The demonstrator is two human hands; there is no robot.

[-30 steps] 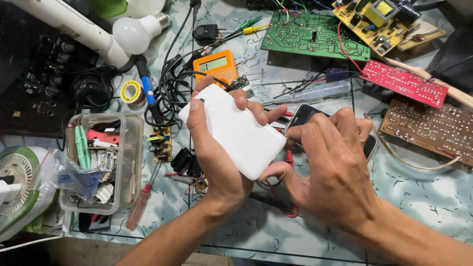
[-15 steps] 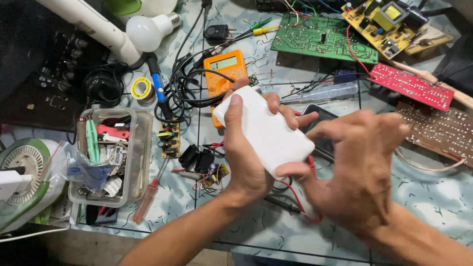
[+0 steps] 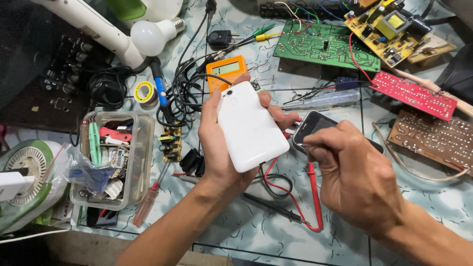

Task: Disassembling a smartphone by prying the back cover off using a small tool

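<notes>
Left hand (image 3: 221, 152) wrapped round white phone (image 3: 251, 127), back up, camera end away from wrist; thumb along its left edge, fingertips (image 3: 276, 116) curled over right edge, palm underneath. Held clear of the table, tilted, lower corner pointing at the right hand. Right hand (image 3: 352, 172) closed into a loose pinch, thumb and forefinger together at the edge of a dark phone (image 3: 315, 129); can't tell whether pinching a small tool or the phone itself. Dark phone lying screen-up just right of the white phone, partly under the right-hand fingers, near but not clearly touching the white one. Below both hands: red probe lead (image 3: 310, 197) and a black lead (image 3: 268, 204) looping on the marbled table (image 3: 276, 236). Just behind white phone: orange multimeter (image 3: 225, 71), top corner of the phone overlapping it in view. Left of the wrist: small black parts (image 3: 191, 161), small board (image 3: 171, 143), red-handled screwdriver (image 3: 148, 204). Further left: clear box (image 3: 140, 148) full of bits, solder reel (image 3: 144, 91), blue-handled iron (image 3: 160, 86), white bulb (image 3: 150, 37). Far side: green board (image 3: 325, 47), yellow board (image 3: 389, 29), red board (image 3: 414, 93), brown board (image 3: 433, 140), clear tester pen (image 3: 325, 101).
</notes>
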